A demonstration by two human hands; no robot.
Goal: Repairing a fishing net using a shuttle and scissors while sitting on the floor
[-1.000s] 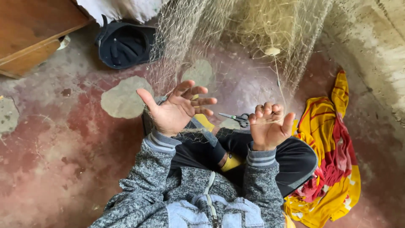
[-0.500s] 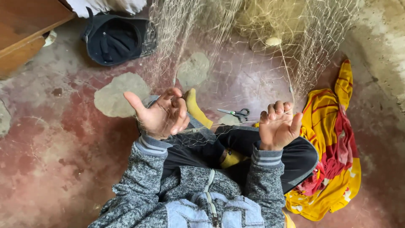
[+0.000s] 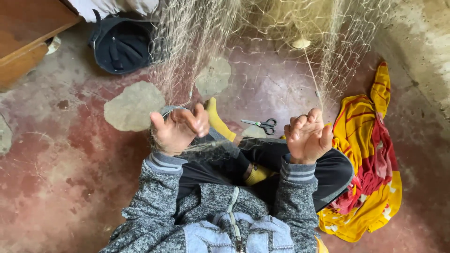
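Note:
I sit cross-legged on a worn red floor in a grey speckled jacket, dark trousers and yellow socks. A fine pale fishing net (image 3: 262,51) hangs down in front of me and drapes over my lap. My left hand (image 3: 178,129) is raised palm-up with its fingers curled around net strands. My right hand (image 3: 307,136) is also raised, fingers bent, pinching thin net threads. A small pale float (image 3: 301,43) sits in the mesh on a cord above my right hand. Scissors (image 3: 260,124) lie on the floor between my hands, beyond my knees.
A yellow and red cloth (image 3: 370,164) lies crumpled to my right by a rough concrete wall (image 3: 422,61). A dark cap or bag (image 3: 122,44) rests at the back left, next to a wooden furniture edge (image 3: 26,42). Grey patches mark the floor (image 3: 133,105).
My left hand's fingers have curled from spread wide to closed on the net. Both hands have shifted slightly, and the view has tilted a little.

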